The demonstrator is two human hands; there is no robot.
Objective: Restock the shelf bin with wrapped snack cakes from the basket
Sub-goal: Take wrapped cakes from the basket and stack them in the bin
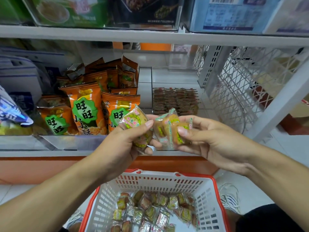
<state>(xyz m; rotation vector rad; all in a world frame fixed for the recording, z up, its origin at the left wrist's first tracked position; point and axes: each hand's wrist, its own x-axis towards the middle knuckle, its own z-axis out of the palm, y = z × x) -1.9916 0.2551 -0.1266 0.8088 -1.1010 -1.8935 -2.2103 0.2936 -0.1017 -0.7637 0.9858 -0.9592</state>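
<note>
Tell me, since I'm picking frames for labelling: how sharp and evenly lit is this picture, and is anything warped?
Head view: hands and wrapped snack cakes fairly sharp; light flat and even, no hard shadows. Top-shelf packages blurred, print unreadable. Wide-angle lens bows the shelf edge and splays the forearms. Mild sheen on the orange bags; basket clear.
</note>
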